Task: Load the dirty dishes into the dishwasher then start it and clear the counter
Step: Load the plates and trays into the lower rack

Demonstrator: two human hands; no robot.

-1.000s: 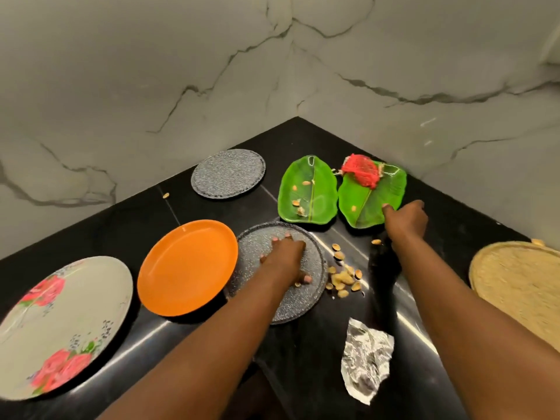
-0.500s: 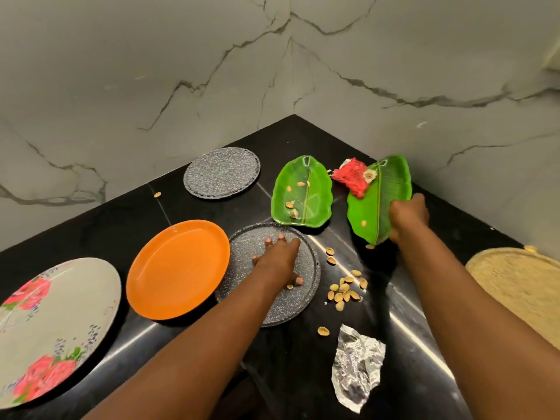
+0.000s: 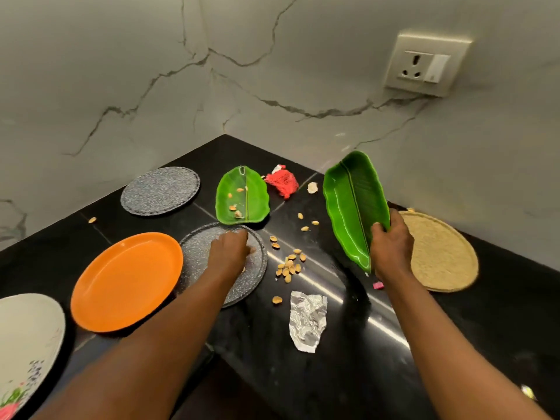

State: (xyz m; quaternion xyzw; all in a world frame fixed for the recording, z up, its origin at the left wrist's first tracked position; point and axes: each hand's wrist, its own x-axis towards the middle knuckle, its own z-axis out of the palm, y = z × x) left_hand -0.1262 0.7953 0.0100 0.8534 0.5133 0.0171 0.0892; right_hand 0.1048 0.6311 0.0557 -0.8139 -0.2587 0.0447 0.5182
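Observation:
My right hand (image 3: 391,247) grips the near end of a green leaf-shaped plate (image 3: 353,204) and holds it tilted up off the black counter (image 3: 348,374). My left hand (image 3: 228,253) rests on a speckled grey plate (image 3: 197,253), fingers bent down onto it. A second green leaf plate (image 3: 242,197) with a few nut shells lies flat behind it. An orange plate (image 3: 127,280) sits to the left, a floral white plate (image 3: 27,344) at the far left, and another grey plate (image 3: 160,190) near the wall.
Nut shells (image 3: 288,266) are scattered mid-counter. A red mesh wad (image 3: 281,183) lies by the corner, crumpled foil (image 3: 307,321) nearer me. A woven mat (image 3: 439,250) sits right of my right hand. A wall socket (image 3: 424,66) is above it.
My right hand has lifted the right leaf plate off the counter and tilted it steeply; the red mesh wad slid off onto the counter. My left hand stays on the grey plate.

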